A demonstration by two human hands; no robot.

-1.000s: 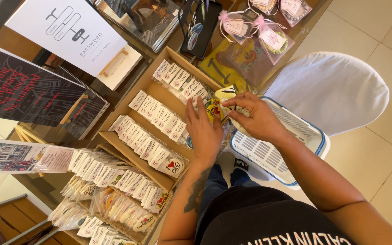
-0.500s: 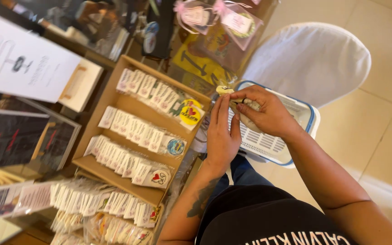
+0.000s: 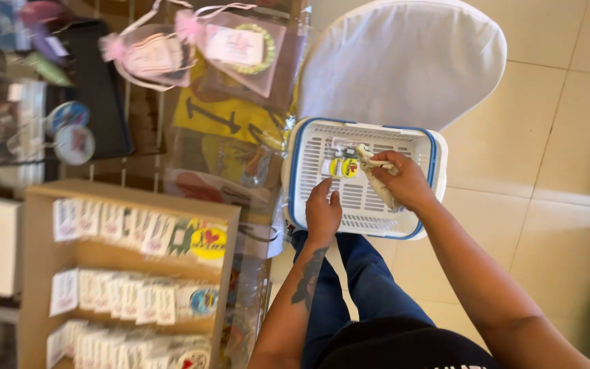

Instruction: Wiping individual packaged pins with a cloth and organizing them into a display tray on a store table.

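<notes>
A white slotted plastic basket with a blue rim (image 3: pixel 431 154) rests on my lap. Both hands are inside it. My left hand (image 3: pixel 322 212) has its fingers curled down, the fingertips touching a small clear packet with round yellow badges (image 3: pixel 343 167) lying on the basket floor. My right hand (image 3: pixel 404 181) is closed around a small cream cloth pouch (image 3: pixel 377 179), held over the basket's middle. Whether the left hand grips the packet or only touches it is not clear.
To the left stands a wooden display tray (image 3: pixel 42 263) with rows of small packaged items. Behind it lie pink-ribboned gift bags (image 3: pixel 233 51), a yellow printed item in clear wrap (image 3: pixel 223 123) and round badges (image 3: pixel 73 143). A white-covered chair (image 3: pixel 404 61) stands ahead on the tiled floor.
My view has swung right, from the wooden tray to the basket. Both hands moved from the tray's edge into the basket, bringing the pouch and the badge packet.
</notes>
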